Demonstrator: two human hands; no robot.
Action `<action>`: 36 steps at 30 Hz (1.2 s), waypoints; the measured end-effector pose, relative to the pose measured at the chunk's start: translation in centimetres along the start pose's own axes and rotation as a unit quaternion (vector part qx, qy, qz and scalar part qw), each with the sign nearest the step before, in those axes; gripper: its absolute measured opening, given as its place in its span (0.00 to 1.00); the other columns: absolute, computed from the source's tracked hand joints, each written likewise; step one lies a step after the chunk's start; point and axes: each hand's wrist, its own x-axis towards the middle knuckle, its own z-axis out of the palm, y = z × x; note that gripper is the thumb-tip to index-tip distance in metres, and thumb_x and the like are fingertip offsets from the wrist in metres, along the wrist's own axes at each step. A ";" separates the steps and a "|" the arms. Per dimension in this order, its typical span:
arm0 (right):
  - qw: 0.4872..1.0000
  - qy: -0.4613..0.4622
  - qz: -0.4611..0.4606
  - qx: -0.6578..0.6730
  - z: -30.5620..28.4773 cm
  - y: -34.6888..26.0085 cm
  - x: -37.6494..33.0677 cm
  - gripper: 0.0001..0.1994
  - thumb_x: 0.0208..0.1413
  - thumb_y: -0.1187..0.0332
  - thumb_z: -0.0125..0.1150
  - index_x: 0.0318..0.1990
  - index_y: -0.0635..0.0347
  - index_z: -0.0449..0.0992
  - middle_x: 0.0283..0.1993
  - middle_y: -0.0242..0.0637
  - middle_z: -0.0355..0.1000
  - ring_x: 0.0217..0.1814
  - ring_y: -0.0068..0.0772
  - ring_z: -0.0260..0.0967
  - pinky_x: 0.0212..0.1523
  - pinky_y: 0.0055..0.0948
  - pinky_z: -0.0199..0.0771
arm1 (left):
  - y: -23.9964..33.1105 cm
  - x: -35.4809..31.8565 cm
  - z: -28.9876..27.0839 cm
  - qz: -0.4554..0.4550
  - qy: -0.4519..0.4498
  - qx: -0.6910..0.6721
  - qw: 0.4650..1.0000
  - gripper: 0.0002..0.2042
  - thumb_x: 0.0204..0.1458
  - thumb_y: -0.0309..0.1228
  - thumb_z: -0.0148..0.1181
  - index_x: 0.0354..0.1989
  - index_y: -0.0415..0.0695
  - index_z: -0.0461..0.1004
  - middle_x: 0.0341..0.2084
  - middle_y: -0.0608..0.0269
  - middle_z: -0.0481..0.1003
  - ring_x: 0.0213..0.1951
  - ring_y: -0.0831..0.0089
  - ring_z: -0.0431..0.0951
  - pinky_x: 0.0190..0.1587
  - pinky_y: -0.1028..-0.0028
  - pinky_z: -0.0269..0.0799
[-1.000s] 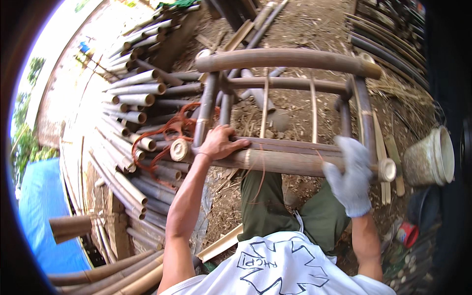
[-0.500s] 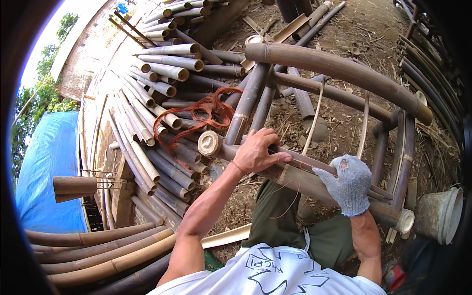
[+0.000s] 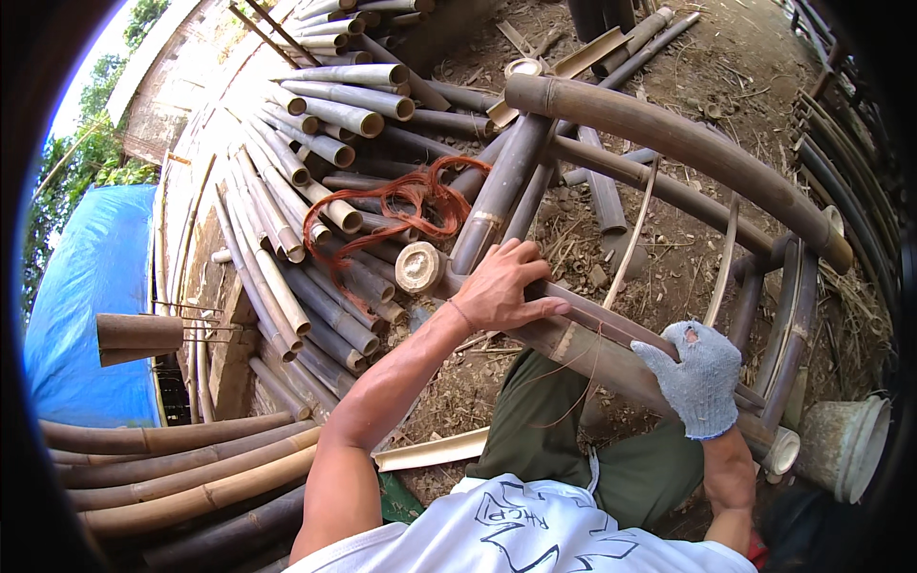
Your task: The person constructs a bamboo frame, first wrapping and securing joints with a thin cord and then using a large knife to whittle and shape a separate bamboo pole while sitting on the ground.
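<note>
Since 1 second ago the view has swung round, so the bamboo frame (image 3: 573, 342), nearly level then, now slants down to the right, and the gloved right hand (image 3: 702, 382), blurred earlier, shows sharply over its front edge. The frame is before the person, its front pole (image 3: 619, 368) passing just above the green trousers (image 3: 535, 411). A dark split strip (image 3: 611, 319) lies along the top of that pole. The bare left hand (image 3: 508, 284) is clasped over the strip near the frame's front left corner, thumb pointing along it. The right hand is toward the front right corner, thumb against the strip; I cannot tell how far its fingers are closed. These 2 hands are apart. A thin reddish cord (image 3: 585, 396) hangs at the pole between them. Behind the strip, 2 pale slats (image 3: 631, 232) reach up to a rear rail (image 3: 678, 198), and a thick curved pole (image 3: 678, 137) spans the far edge. Beyond the front left corner, orange string (image 3: 449, 227) lies tangled on stacked bamboo poles (image 3: 334, 113). A whitish bucket (image 3: 845, 447) is near the front right corner. Far left is a blue tarp (image 3: 91, 296).
</note>
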 end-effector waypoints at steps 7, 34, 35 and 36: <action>1.000 0.005 -0.005 0.013 -0.4 -0.4 0.1 0.14 0.46 0.58 0.75 0.26 0.57 0.77 0.24 0.39 0.73 0.26 0.45 0.72 0.29 0.39 0.72 | 0.1 -0.1 0.6 0.053 0.018 -0.031 0.998 0.20 0.53 0.49 0.65 0.37 0.43 0.77 0.31 0.60 0.71 0.41 0.59 0.71 0.48 0.60 0.67; 0.990 -0.137 -0.008 -0.024 4.1 0.6 2.2 0.19 0.64 0.50 0.54 0.31 0.56 0.76 0.26 0.46 0.77 0.30 0.51 0.78 0.30 0.47 0.77 | 4.8 2.2 2.9 -0.062 0.027 -0.004 0.998 0.25 0.58 0.56 0.56 0.35 0.42 0.75 0.33 0.55 0.75 0.43 0.56 0.75 0.49 0.62 0.65; 0.992 -0.126 -0.018 -0.012 4.2 0.7 2.3 0.19 0.63 0.50 0.55 0.31 0.56 0.77 0.26 0.46 0.77 0.30 0.51 0.78 0.30 0.46 0.77 | 5.1 2.5 2.6 -0.083 0.037 0.004 0.996 0.25 0.59 0.56 0.56 0.34 0.42 0.75 0.33 0.54 0.75 0.43 0.56 0.75 0.50 0.62 0.65; 0.993 -0.115 -0.029 -0.002 4.4 0.8 2.2 0.18 0.63 0.50 0.55 0.32 0.55 0.77 0.26 0.45 0.77 0.30 0.50 0.78 0.30 0.46 0.77 | 4.9 2.6 2.8 -0.089 0.031 -0.003 0.996 0.25 0.58 0.56 0.57 0.31 0.41 0.77 0.31 0.54 0.76 0.42 0.55 0.75 0.48 0.61 0.66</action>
